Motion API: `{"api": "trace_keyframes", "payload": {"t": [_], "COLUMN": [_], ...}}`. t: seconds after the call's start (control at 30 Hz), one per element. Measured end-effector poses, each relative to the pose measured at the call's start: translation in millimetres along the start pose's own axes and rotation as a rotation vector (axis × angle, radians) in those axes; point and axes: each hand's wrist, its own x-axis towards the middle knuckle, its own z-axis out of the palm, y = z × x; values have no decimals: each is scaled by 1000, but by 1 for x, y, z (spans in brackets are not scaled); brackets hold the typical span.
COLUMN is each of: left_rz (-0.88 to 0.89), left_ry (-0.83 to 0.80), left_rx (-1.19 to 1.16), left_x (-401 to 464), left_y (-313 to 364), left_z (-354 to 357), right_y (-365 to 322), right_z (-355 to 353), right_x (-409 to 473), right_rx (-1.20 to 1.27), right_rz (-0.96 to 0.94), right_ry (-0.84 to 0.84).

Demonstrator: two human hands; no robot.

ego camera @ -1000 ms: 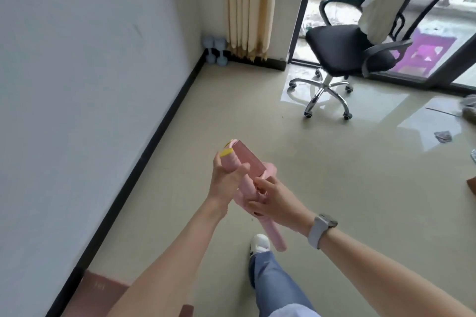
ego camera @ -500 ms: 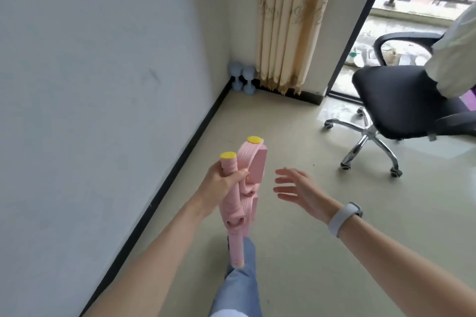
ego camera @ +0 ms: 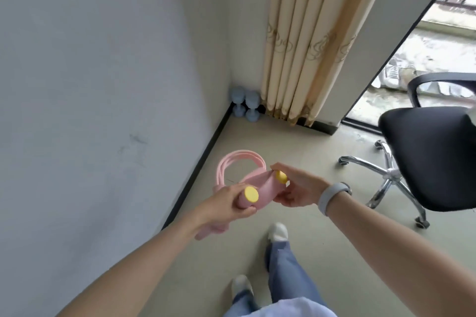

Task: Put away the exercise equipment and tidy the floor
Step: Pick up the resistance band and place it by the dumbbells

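A pink resistance-band puller [ego camera: 257,184] with yellow-capped handles hangs in front of me at waist height. My left hand [ego camera: 226,203] grips the near handle, its yellow end facing me. My right hand [ego camera: 293,188] holds the other handle between thumb and fingers. The pink bands loop up and away from the handles toward the wall. Two pale blue dumbbells [ego camera: 244,107] lie on the floor in the far corner beside the curtain.
A white wall with a black skirting board [ego camera: 198,172] runs along the left. A beige curtain [ego camera: 309,41] hangs at the back. A black office chair [ego camera: 425,157] on a chrome wheeled base stands at the right, by the balcony door. My feet are on beige floor below.
I have walked closer to the corner. My right hand, off the puller half a second ago, now holds its second handle. The puller has tipped from upright to lying across, bands looping outward.
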Motion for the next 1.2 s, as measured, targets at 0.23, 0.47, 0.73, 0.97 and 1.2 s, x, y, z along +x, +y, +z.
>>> {"api": "trace_keyframes", "payload": {"t": [0.23, 0.47, 0.73, 0.97, 1.2], "left_rz": [-265, -353, -451, -397, -382], "left_ry": [211, 324, 299, 151, -49], "left_rx": [-103, -155, 170, -66, -164], "left_x": [159, 311, 437, 548, 619], "left_y": [-31, -53, -148, -283, -421], "left_z": [-87, -153, -194, -211, -147], "right_y": [-130, -232, -298, -325, -277], "right_z": [-68, -117, -109, -107, -116], "right_x": [87, 164, 293, 460, 622], "right_rx": [-286, -304, -220, -253, -314], "right_rz": [-131, -107, -137, -236, -302], "right_ry": [159, 272, 320, 401, 480]}}
